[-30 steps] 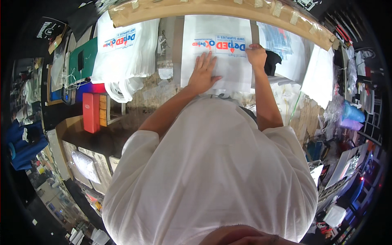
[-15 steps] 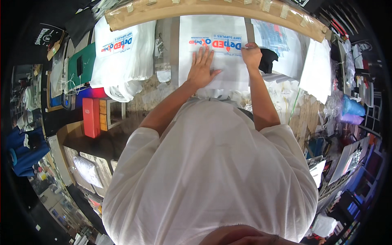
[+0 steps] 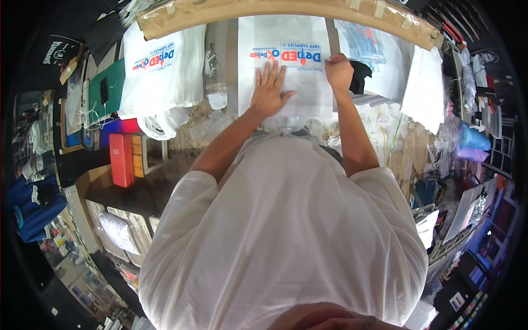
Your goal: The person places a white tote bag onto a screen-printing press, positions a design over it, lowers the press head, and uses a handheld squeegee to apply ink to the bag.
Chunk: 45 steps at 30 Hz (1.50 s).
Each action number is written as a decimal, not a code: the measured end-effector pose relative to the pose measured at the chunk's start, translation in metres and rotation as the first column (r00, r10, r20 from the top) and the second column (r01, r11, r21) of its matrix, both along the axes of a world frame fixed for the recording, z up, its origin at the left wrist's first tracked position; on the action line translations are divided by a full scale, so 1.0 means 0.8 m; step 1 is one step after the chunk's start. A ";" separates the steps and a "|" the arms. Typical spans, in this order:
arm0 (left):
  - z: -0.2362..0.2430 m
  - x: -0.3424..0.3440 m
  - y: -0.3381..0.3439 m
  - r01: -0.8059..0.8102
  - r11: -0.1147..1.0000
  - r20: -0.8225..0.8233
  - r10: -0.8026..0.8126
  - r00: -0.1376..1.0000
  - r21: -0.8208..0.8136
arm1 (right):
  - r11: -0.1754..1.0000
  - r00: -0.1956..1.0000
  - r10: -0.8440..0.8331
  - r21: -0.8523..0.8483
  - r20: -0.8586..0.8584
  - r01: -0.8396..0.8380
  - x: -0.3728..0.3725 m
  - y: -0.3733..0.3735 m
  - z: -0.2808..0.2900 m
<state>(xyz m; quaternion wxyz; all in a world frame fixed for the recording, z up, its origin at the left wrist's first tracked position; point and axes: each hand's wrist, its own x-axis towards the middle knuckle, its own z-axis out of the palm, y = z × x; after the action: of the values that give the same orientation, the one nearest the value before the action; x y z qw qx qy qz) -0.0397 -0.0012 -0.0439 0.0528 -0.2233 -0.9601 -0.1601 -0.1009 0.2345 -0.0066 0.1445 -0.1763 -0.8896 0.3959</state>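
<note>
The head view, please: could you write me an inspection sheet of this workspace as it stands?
Surface: a worn, mottled worktable, with a tan taped board along its far edge.
Job's things: a white printed plastic bag lies flat in front of the person.
Clutter: a stack of similar white bags to the left, an orange box, a green board, more white sheets to the right.
Hands: the left hand lies flat, fingers spread, on the bag; the right hand is closed at the bag's right edge.
Cables: a thin white cord by the green board.
Surroundings: crowded shelves and goods on both sides.
</note>
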 end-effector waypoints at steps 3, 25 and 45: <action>-0.002 0.001 0.001 0.000 1.000 -0.023 0.000 1.000 0.009 | 0.949 0.974 0.188 0.279 -0.127 -0.147 0.043 -0.008 -0.003; 0.005 -0.006 -0.099 -0.586 0.625 0.144 0.611 0.779 0.515 | 0.952 0.988 0.156 0.267 -0.004 -0.149 0.085 0.006 -0.023; 0.015 0.020 -0.101 -0.453 0.819 0.081 0.456 0.886 0.352 | 0.957 0.995 0.095 0.274 0.025 -0.099 0.080 0.008 -0.010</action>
<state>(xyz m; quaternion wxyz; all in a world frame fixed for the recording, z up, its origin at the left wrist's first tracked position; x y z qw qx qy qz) -0.0236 -0.0817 -0.0316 0.1328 0.0248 -0.9393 -0.3154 -0.0366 0.2407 -0.0148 0.1426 -0.1131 -0.9443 0.2743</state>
